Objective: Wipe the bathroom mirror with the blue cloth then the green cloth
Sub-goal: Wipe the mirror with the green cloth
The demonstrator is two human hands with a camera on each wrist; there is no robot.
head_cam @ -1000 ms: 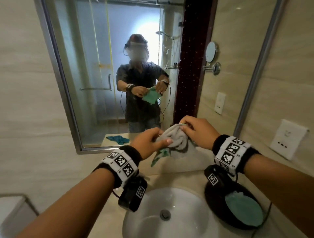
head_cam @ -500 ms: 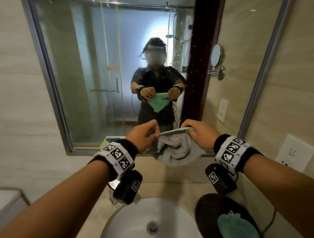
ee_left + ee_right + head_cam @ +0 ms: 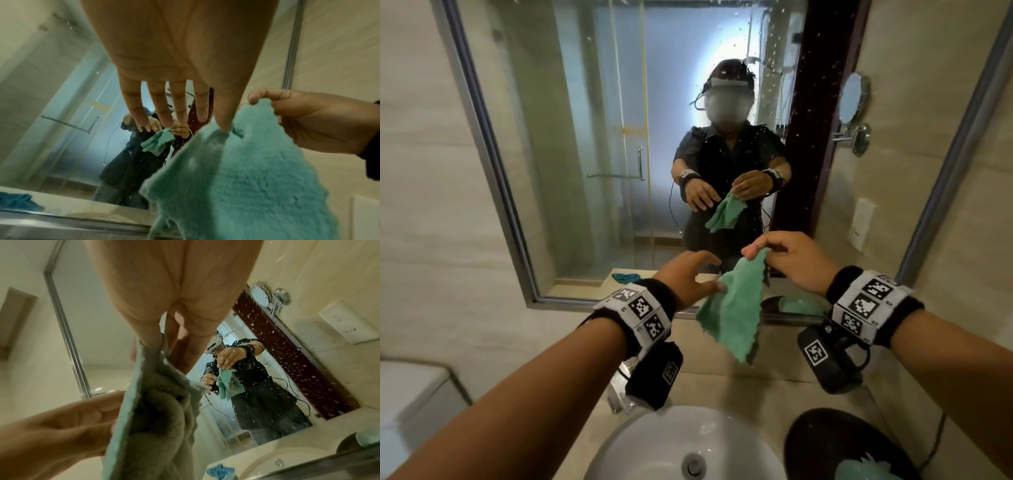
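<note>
The green cloth [image 3: 736, 308] hangs in front of the mirror's lower edge, and my right hand [image 3: 751, 253] pinches its top corner between thumb and fingers. My left hand [image 3: 714, 274] is spread with straight fingers, only the thumb tip touching the cloth's left edge. The left wrist view shows those straight fingers [image 3: 170, 105] and the cloth [image 3: 246, 178]. In the right wrist view the pinch [image 3: 156, 340] sits above the hanging cloth [image 3: 156, 410]. The mirror [image 3: 585, 137] carries water drops on its right part. The blue cloth [image 3: 625, 277] appears only as a reflection, lying on a ledge.
A white sink [image 3: 654, 445] is right below my arms. A black dish [image 3: 825, 442] holding something green stands to its right. A chrome tap [image 3: 619, 394] sits under my left wrist. A wall socket [image 3: 861, 222] and a round shaving mirror [image 3: 854, 99] show at the right.
My left hand has let go of the cloth's top edge and opened. The cloth now hangs from my right hand alone, green side out. My view has tilted up.
</note>
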